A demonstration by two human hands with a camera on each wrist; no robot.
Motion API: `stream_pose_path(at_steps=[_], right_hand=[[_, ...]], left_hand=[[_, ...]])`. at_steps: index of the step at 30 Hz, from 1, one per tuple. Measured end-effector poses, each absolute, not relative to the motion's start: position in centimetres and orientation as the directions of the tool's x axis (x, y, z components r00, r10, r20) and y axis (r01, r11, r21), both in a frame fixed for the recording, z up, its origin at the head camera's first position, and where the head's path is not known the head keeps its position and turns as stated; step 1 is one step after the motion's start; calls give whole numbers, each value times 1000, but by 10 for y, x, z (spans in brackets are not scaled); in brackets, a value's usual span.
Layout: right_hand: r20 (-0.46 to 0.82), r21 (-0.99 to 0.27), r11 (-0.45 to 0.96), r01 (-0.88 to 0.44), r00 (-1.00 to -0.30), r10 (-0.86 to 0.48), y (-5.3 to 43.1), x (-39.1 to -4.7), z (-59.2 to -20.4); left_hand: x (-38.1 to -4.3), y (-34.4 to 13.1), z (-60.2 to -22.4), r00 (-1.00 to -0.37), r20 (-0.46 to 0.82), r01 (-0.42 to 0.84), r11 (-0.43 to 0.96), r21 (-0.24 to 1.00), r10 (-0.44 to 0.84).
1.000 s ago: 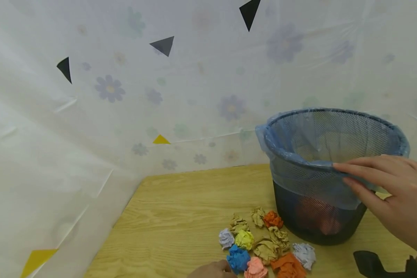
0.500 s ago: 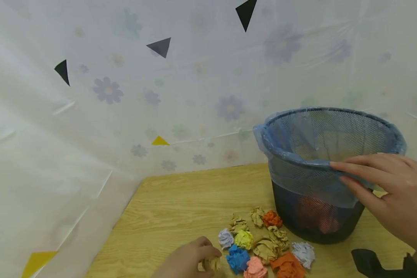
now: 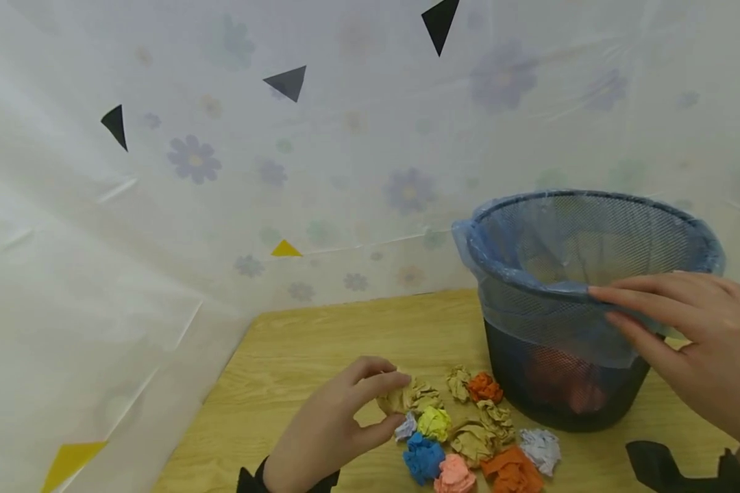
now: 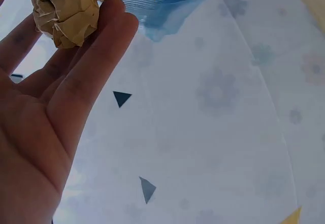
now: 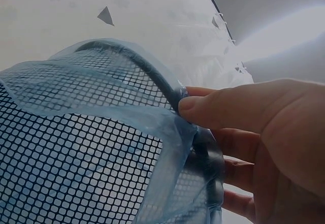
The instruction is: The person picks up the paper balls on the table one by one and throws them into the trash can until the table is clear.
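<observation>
My left hand [image 3: 336, 418] holds a crumpled tan paper ball [image 4: 66, 16] between thumb and fingers, above the left side of a cluster of paper balls. In the head view this ball overlaps another tan paper ball [image 3: 424, 395] behind it. My right hand [image 3: 697, 335] pinches the near rim of a black mesh wastebasket [image 3: 512, 363], thumb on one side and fingers on the other. A thin blue bin liner [image 5: 175, 142] is folded over that rim. Through the basket's wall reddish shapes [image 3: 576, 383] show at the bottom.
On the wooden table [image 3: 302, 356] lie several more paper balls: blue [image 3: 423, 457], yellow [image 3: 434, 424], pink [image 3: 455, 474], orange [image 3: 512, 471], white [image 3: 540, 450]. Behind the table hangs a pale flowered sheet [image 3: 345, 157]. A black strap-like piece [image 3: 654, 465] shows near my right wrist.
My left hand has come up from the bottom edge with the tan paper ball, moving left, then forward and slightly right. My right hand stays at the basket's rim.
</observation>
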State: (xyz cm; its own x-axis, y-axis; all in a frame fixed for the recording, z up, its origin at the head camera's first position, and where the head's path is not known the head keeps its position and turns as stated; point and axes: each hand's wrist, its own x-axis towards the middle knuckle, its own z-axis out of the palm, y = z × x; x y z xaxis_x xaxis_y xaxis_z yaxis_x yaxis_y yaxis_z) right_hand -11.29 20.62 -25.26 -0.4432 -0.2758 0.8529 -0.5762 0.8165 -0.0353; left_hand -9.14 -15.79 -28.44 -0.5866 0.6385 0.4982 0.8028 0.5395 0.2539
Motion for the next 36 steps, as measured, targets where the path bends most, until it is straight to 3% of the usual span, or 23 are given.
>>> stream_pose_path(at_steps=[11,24,36], right_hand=[[852,-42,812,-582,-446,-275,205,-112,-253],[867,-32,789,-613,-409,-283,203,-114,-252],[860,-50,807,-589,-437,-265,204,-110,-251]], left_hand=[[-104,-114,-260,-424,672,897,384,219,607],[-119,-89,-241,-376,692,916,359,179,616],[-141,-66,-209,-291,694,940,332,79,659]])
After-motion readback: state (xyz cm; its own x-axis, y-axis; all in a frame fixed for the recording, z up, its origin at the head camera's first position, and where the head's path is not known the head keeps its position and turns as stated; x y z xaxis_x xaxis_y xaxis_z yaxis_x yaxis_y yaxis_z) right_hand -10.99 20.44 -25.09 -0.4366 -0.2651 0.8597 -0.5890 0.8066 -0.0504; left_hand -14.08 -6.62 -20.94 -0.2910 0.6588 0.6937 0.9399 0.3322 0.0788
